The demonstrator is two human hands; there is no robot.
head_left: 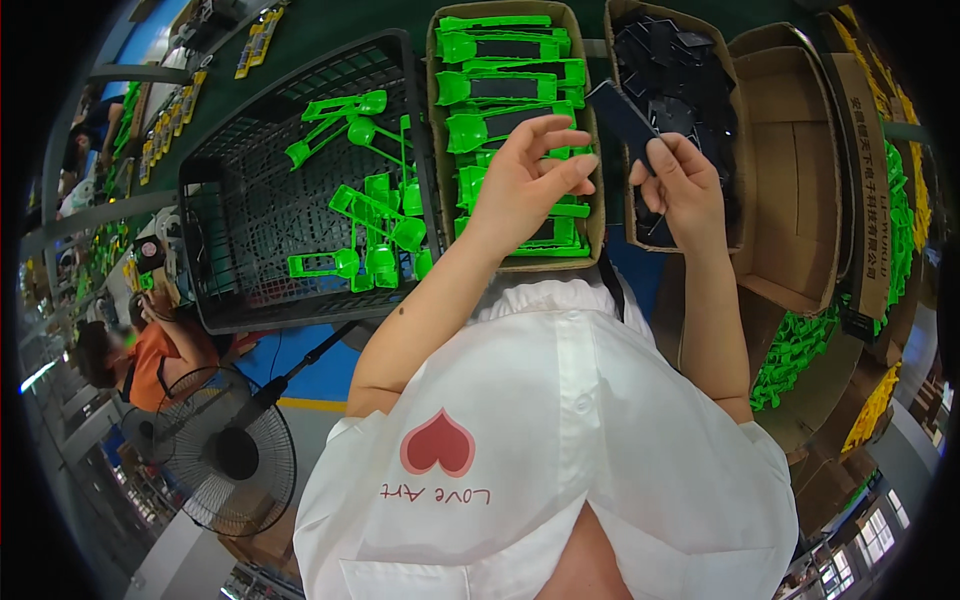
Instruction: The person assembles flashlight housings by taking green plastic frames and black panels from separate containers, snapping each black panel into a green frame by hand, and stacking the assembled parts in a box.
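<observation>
White shirt cloth fills the lower middle of the frame, and my forearms rise from it. My left hand (520,180) hovers over the cardboard box (432,90) of green plastic pieces (500,85), fingers loosely curled and holding nothing. My right hand (680,185), right of centre, pinches a flat dark card (620,115) at its lower end. I judge it light, stiff and smooth, best held by its edges. Beyond, upper right, sits a box of black parts (680,70); at upper left, a black crate (250,200).
</observation>
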